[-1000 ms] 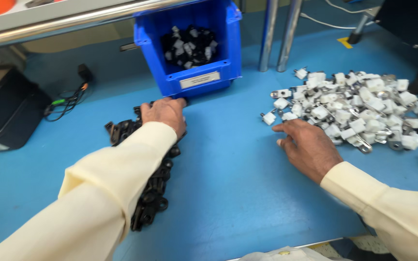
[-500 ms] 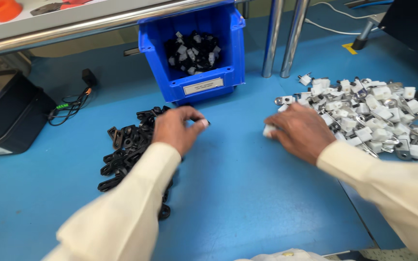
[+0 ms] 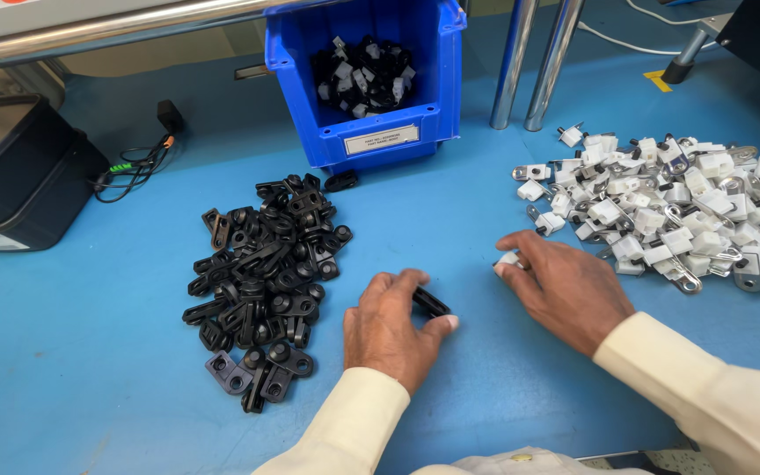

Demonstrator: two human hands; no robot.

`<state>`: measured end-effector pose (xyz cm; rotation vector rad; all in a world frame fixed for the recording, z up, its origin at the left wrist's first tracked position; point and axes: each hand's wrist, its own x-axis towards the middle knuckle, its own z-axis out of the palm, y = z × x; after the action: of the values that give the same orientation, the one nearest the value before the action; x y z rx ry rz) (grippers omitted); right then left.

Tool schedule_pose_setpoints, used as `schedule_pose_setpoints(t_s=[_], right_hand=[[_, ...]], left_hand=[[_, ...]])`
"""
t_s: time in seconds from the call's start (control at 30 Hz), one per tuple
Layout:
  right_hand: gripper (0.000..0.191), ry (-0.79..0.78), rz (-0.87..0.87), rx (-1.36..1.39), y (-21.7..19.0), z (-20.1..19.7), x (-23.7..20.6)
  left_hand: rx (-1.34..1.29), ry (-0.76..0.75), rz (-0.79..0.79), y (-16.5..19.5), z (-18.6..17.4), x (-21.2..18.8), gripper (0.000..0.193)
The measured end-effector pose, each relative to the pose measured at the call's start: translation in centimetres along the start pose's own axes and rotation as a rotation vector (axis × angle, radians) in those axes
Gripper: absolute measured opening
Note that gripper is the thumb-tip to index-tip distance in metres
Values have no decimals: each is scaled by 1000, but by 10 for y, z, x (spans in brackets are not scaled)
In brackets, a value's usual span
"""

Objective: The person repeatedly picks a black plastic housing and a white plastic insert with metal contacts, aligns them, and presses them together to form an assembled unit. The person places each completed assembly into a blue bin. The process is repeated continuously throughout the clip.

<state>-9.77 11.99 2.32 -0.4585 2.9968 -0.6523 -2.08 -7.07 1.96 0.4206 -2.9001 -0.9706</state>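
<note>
Now one black clip (image 3: 431,303) in the left hand (image 3: 393,330) grip, one white piece (image 3: 507,260) under right hand (image 3: 565,288) fingertips.

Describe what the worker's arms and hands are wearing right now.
Both hands are bare, with no gloves, rings or watch visible. The left hand and right hand each come out of a long cream sleeve with a plain cuff at the wrist, loose and unmarked.

Left hand (image 3: 389,332) low, palm down, fingers (image 3: 408,283) curled, thumb and forefinger pinched together. Right hand (image 3: 565,288) beside it, palm down, fingertips closed in small pinch at left edge. Both forearms in cream sleeves, reaching forward.
</note>
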Motion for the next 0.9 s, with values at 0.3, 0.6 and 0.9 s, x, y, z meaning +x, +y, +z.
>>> schedule_pose_setpoints(t_s=[0.3, 0.6, 0.9], right_hand=[[35, 153, -111, 125, 18, 10, -22], [34, 127, 149, 256, 17, 8, -25], [35, 147, 64, 103, 23, 4, -25]], left_hand=[[68, -218, -154, 12, -30, -6, 21], [177, -275, 218, 9, -33, -5, 29], [108, -323, -46, 22, -19, -2, 20]])
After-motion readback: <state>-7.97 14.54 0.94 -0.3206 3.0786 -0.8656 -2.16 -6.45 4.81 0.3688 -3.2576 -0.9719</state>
